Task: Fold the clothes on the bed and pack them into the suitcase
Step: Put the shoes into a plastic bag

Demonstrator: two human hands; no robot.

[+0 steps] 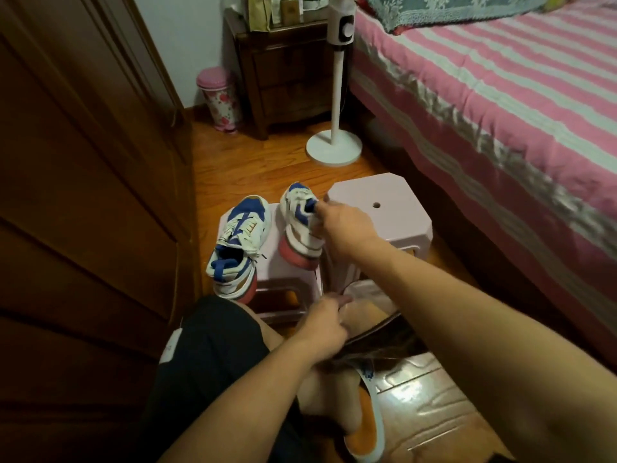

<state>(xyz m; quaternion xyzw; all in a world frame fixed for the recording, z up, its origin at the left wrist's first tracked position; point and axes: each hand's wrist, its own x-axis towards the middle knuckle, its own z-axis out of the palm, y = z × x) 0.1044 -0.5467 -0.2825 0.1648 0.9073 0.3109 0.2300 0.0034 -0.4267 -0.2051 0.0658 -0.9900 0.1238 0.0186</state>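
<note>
Fingers point(317, 208) of right hand point(344, 232): pinched on heel of right sneaker point(297, 225), over the stool point(280, 279).
Left hand point(320, 325): curled on a thin clear bag point(367, 295), just below.
Risk: narrow pinch; shoe may swing, slip, knock left sneaker point(237, 242).
Bed point(500, 105): well right of fingers; no clothes or suitcase visible.

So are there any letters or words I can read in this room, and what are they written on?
"C": a big black letter on the white fan pole beside the bed.
White tag on the black shorts: marks too blurred to read.
Boxes and bottles on the nightstand: print too small to read.
Sneakers on the stool: no readable brand.
</note>
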